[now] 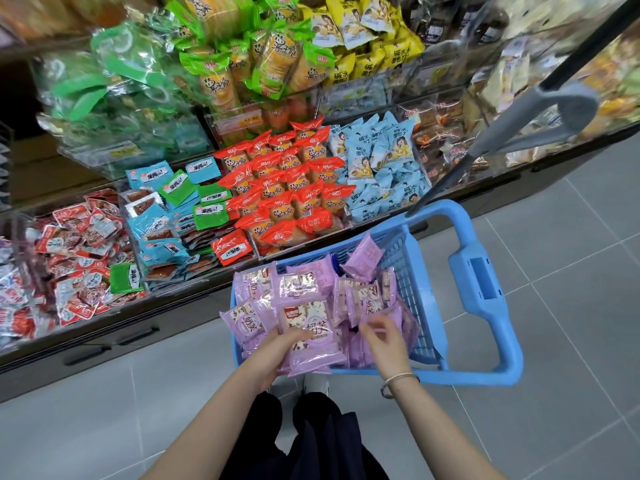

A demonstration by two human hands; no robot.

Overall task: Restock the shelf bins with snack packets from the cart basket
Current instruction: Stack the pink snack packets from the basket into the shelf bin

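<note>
Up front, shelf bins (242, 188) fill the view in tiers, clear-walled, stuffed with packets: green (114, 74) top left, orange-and-green rounds (249, 64) top centre, yellow (356, 36) top right; lower row red-white (76, 258) far left, blue-green (173, 209) next, red-orange (287, 188) centre, pale blue (384, 168) right. Blue cart basket (485, 299) sits on grey tile floor (571, 341) just in front of the lower bins, its dark pull handle (519, 116) slanting up and right. Basket heaped with purple snack packets (360, 299), lying every which way, most flat, a few propped on edge against the far wall. My left hand (277, 351) grips a stack of purple packets (308, 337) at the near left corner of the basket, fingers curled under, thumb on top; top packet faces up, long axis running roughly away from me, tilted slightly left. My right hand (384, 337) is down in the pile beside that stack, palm down, fingers loosely spread and blurred, touching packets; can't tell if it has pinched one. Bracelet (401, 379) on my right wrist. Both forearms angle inward from the bottom edge over my dark clothing (311, 438).
</note>
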